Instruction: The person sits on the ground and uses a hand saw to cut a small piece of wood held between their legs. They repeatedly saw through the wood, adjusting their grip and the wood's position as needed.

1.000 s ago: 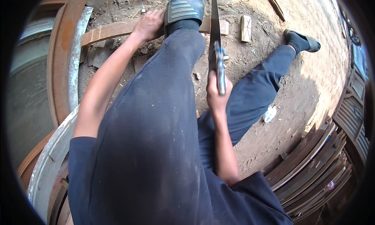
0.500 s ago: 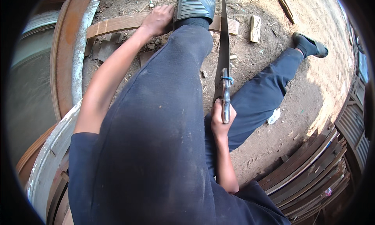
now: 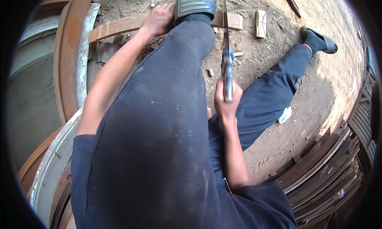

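Observation:
A hand saw [image 3: 227,72] is gripped by its handle in my right hand [image 3: 228,95]. Its long blade points away from me and crosses a wooden plank [image 3: 119,26] close to the plank's right end. My left hand [image 3: 160,20] is closed over the plank's top, just left of my shoe [image 3: 195,6]; its fingertips are partly hidden. That shoe presses on the plank between my left hand and the saw. Whether the teeth sit in a cut is too fine to make out.
A short wood block [image 3: 260,24] and a dark offcut [image 3: 293,4] lie on the dirt to the right. My other foot [image 3: 318,40] rests farther right. Wooden frames [image 3: 71,58] lean at the left. Stacked curved boards [image 3: 322,169] fill the lower right.
The saw and my right hand have moved forward, away from me, along the blade's line. My left hand and the shoe hold their place on the plank.

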`<action>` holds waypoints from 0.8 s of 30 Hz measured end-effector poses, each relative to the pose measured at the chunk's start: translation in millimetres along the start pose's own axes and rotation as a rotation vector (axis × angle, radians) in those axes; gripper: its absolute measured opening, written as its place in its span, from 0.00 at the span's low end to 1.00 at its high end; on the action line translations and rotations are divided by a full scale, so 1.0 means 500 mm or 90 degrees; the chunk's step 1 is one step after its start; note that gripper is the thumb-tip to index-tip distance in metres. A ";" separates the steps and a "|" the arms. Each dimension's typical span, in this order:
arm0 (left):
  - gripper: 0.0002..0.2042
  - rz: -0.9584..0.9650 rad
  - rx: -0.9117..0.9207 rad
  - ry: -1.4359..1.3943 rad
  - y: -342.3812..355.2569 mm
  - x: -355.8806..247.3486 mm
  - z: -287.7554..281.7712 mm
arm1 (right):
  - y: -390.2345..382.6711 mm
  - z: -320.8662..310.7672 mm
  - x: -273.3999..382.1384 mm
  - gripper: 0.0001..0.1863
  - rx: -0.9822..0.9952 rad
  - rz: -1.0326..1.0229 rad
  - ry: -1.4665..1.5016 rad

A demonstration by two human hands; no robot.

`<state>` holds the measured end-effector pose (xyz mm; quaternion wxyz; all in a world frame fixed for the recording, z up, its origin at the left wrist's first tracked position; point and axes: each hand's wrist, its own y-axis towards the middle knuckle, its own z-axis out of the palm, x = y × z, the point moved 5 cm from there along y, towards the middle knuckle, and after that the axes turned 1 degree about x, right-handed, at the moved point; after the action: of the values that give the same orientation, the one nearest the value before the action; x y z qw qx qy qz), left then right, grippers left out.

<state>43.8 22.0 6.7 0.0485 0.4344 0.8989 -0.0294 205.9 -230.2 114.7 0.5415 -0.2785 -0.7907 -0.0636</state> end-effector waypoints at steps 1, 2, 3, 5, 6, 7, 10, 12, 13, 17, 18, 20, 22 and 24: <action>0.17 -0.005 -0.021 -0.016 0.003 0.005 -0.007 | 0.068 0.022 0.017 0.06 -0.006 -0.006 0.023; 0.18 0.027 -0.015 0.009 0.006 0.008 -0.001 | 0.133 0.041 0.027 0.10 -0.016 -0.032 0.036; 0.18 0.030 -0.018 0.016 0.008 0.007 0.000 | 0.174 0.049 0.035 0.15 -0.024 -0.058 0.041; 0.19 0.035 -0.025 0.027 0.014 0.007 0.002 | 0.153 0.045 0.013 0.10 -0.011 -0.017 0.025; 0.20 0.014 -0.001 0.024 0.006 0.004 -0.008 | 0.103 0.035 0.004 0.08 -0.001 0.003 0.018; 0.20 0.013 -0.009 0.035 -0.001 0.010 -0.010 | 0.040 0.020 0.009 0.05 -0.020 -0.043 0.000; 0.19 0.042 -0.005 0.057 0.002 -0.001 -0.001 | -0.079 -0.022 -0.015 0.03 0.009 -0.002 -0.036; 0.19 -0.001 0.037 0.014 0.008 0.001 -0.001 | -0.039 -0.009 -0.018 0.03 -0.011 -0.067 -0.041; 0.18 -0.026 0.054 -0.005 0.010 0.003 0.002 | 0.024 0.007 -0.006 0.04 0.001 -0.022 -0.032; 0.17 0.021 0.004 0.023 0.018 0.005 0.007 | 0.155 0.043 0.044 0.12 -0.016 -0.029 -0.027; 0.17 0.029 -0.021 0.027 0.016 0.003 0.001 | 0.116 0.040 0.025 0.09 -0.023 -0.023 -0.004; 0.17 0.034 -0.065 0.047 0.000 0.010 -0.010 | -0.014 0.007 0.008 0.04 -0.025 -0.030 -0.004; 0.18 0.012 0.018 0.044 0.007 0.008 -0.003 | -0.088 -0.024 -0.003 0.03 0.011 0.027 -0.045; 0.18 0.015 0.040 0.028 0.004 0.001 0.011 | -0.056 -0.008 0.005 0.04 -0.006 -0.015 -0.065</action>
<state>45.1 23.0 1.1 0.0152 0.4466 0.8933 -0.0476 194.4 -254.3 124.3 0.4983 -0.2745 -0.8203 -0.0591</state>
